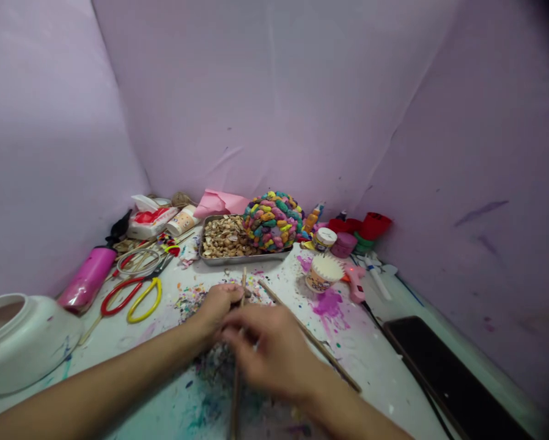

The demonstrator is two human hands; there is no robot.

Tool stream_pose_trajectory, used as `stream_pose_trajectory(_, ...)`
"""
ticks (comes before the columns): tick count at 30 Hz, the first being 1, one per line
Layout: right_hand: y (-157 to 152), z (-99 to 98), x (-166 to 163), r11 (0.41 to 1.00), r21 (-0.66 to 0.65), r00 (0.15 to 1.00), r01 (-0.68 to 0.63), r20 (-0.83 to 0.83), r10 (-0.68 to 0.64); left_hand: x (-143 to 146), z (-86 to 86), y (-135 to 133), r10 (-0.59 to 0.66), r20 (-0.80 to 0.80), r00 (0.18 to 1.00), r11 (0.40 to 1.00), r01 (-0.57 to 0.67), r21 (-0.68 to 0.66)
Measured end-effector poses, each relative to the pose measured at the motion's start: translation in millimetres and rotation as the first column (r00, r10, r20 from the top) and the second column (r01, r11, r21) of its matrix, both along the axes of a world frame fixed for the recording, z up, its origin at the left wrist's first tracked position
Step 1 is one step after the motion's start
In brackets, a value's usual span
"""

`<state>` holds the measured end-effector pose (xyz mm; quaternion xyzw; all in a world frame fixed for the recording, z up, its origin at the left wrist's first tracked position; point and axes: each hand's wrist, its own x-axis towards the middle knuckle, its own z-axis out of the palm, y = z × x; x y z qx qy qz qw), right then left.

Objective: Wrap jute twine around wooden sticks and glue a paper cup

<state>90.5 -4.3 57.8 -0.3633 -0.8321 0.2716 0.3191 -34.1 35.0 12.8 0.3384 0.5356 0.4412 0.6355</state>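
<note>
A: Left hand (219,308) pinching the stick (236,400) near its far end, over the bench (379,360)!

B: And the right hand (274,342)?

A: Blurred, curled close by; I can't tell whether its fingers grasp anything. The smart play, I'd say: firm left pinch, light right touch, no twisting.

B: How's the stick looking?

A: Slim, brown, fairly straight! Its tip pokes beyond the left fingers, the rest runs back towards the wearer. And a second stick (320,348) lies to the right!

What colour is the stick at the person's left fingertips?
The stick is brown; the head view, the only one, shows it best.
</note>
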Motion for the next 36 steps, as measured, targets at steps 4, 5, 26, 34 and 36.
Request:
stream_pose_trajectory(4, 37.9, -19.4, 34.6, 0.9, 0.039, 0.818, 0.433, 0.401, -0.411, 8.2, -1.5, 2.5, -0.016, -0.082, 0.996, 1.0, 0.017, 0.008)
stream_pose_trajectory(5, 43.9, -25.3, 39.4, 0.896, 0.027, 0.813, 0.443, 0.41, -0.414, 10.8, -1.2, 2.1, -0.03, -0.101, 0.994, 1.0, 0.03, 0.002)
stream_pose_trajectory(26, 44.0, 42.1, 62.1, 0.982, 0.115, 0.97, 0.151, -0.211, -0.125, 39.0, 109.3, -0.2, 0.342, -0.581, 0.739, 0.473, 0.399, 0.785)
stream_pose_trajectory(34, 49.2, 26.9, 57.0, 0.984, 0.144, 0.991, 0.106, -0.092, -0.093, 30.4, 81.4, -1.6, 0.292, -0.599, 0.746, 0.522, 0.4, 0.753)
stream_pose_trajectory(36, 47.6, 27.7, 56.0, 0.977, 0.18, 0.991, 0.117, -0.082, -0.103, 26.4, 81.9, -2.1, 0.284, -0.613, 0.738, 0.516, 0.421, 0.746)
